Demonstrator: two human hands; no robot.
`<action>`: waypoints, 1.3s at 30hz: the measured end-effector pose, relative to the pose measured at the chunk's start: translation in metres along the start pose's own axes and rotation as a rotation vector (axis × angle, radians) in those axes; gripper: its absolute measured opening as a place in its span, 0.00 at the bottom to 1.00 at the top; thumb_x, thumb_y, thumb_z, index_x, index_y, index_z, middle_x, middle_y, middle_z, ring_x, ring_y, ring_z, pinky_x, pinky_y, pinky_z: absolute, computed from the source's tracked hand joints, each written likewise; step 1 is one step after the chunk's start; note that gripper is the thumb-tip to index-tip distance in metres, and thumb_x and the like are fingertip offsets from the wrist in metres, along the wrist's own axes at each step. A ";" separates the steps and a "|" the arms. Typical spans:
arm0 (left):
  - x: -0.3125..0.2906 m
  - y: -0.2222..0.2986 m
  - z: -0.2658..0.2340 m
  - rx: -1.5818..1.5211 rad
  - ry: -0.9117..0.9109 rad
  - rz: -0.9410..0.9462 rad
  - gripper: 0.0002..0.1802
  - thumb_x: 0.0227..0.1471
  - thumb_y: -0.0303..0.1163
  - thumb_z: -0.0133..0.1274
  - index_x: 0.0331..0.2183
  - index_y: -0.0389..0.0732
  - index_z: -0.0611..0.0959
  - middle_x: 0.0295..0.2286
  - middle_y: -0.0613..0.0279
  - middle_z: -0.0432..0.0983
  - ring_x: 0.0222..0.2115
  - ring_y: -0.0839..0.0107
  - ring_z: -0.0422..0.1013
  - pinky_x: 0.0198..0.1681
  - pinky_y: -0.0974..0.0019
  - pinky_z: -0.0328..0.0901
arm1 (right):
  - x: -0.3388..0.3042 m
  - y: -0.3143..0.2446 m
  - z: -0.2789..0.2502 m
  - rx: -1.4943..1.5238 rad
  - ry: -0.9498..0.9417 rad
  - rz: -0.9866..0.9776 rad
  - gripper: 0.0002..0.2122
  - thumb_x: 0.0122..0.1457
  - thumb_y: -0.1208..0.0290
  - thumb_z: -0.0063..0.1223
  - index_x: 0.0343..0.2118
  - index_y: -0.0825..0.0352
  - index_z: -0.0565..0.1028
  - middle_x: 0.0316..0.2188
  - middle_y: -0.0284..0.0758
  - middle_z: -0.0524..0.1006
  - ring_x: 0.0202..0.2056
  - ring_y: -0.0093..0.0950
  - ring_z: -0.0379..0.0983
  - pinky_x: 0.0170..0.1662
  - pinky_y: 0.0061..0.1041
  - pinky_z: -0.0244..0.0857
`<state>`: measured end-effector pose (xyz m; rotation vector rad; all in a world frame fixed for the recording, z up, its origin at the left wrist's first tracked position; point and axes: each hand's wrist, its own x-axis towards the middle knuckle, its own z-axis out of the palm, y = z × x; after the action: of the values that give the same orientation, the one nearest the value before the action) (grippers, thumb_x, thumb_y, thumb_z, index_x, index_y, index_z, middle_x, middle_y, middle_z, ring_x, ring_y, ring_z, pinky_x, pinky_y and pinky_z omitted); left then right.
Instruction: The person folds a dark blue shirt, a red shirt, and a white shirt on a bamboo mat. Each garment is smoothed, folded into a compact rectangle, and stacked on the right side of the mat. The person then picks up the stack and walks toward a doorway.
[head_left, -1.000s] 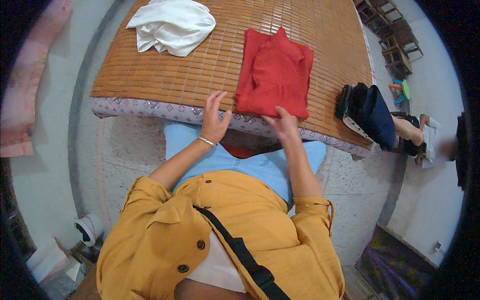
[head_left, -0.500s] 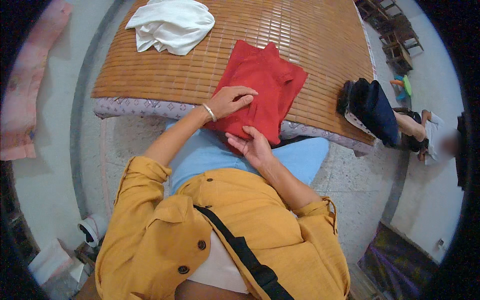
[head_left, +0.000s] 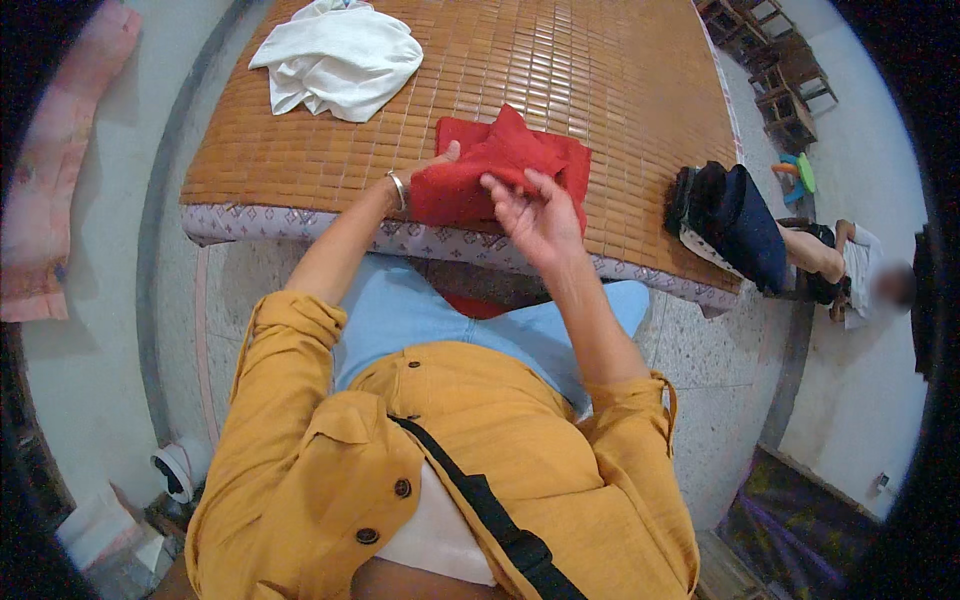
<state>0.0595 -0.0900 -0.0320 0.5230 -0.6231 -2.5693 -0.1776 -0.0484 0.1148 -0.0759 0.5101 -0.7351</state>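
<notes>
A mat-topped table bears a folded red cloth at its near edge and a crumpled white cloth farther left. The right hand touches the red cloth, fingers apart; the left hand is partly hidden behind it, its grip impossible to tell.

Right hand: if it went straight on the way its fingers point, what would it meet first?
The right hand would most likely meet the folded red cloth first, just at its fingers; whether they touch is unclear.
</notes>
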 end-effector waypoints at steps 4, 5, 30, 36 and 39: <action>-0.004 0.005 0.059 0.195 0.462 0.269 0.37 0.54 0.59 0.32 0.53 0.38 0.62 0.51 0.57 0.62 0.49 0.64 0.63 0.54 0.59 0.57 | 0.050 -0.051 -0.010 0.059 -0.017 -0.112 0.12 0.59 0.65 0.39 0.31 0.71 0.66 0.41 0.56 0.70 0.41 0.43 0.72 0.38 0.35 0.72; -0.003 0.005 0.062 0.157 0.470 0.330 0.37 0.54 0.58 0.34 0.53 0.38 0.62 0.51 0.57 0.62 0.50 0.64 0.63 0.53 0.59 0.57 | 0.056 -0.055 -0.001 0.012 0.014 -0.215 0.13 0.59 0.65 0.39 0.35 0.73 0.65 0.43 0.56 0.68 0.43 0.44 0.69 0.40 0.36 0.71; -0.010 -0.044 0.062 0.830 1.023 0.602 0.15 0.48 0.35 0.54 0.36 0.34 0.77 0.30 0.63 0.76 0.29 0.76 0.70 0.35 0.69 0.65 | 0.055 -0.027 -0.098 -1.767 1.084 -1.099 0.31 0.52 0.49 0.47 0.54 0.66 0.59 0.54 0.48 0.59 0.56 0.46 0.50 0.57 0.46 0.40; -0.003 -0.026 0.068 0.755 1.019 0.693 0.23 0.47 0.40 0.55 0.42 0.34 0.74 0.35 0.60 0.75 0.35 0.71 0.70 0.41 0.67 0.64 | 0.053 -0.053 -0.090 -1.843 0.639 -1.168 0.18 0.55 0.58 0.47 0.39 0.69 0.69 0.33 0.47 0.73 0.37 0.46 0.67 0.40 0.40 0.59; -0.002 -0.032 0.073 0.921 1.122 0.813 0.25 0.47 0.38 0.56 0.43 0.33 0.71 0.36 0.57 0.74 0.36 0.70 0.70 0.41 0.67 0.64 | 0.063 -0.070 -0.083 -1.753 0.611 -1.213 0.16 0.55 0.59 0.48 0.38 0.68 0.69 0.33 0.45 0.73 0.37 0.46 0.68 0.38 0.40 0.60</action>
<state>0.0175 -0.0393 0.0129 1.4391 -1.1755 -0.8619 -0.2206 -0.1325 0.0328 -1.9833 1.6330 -1.2535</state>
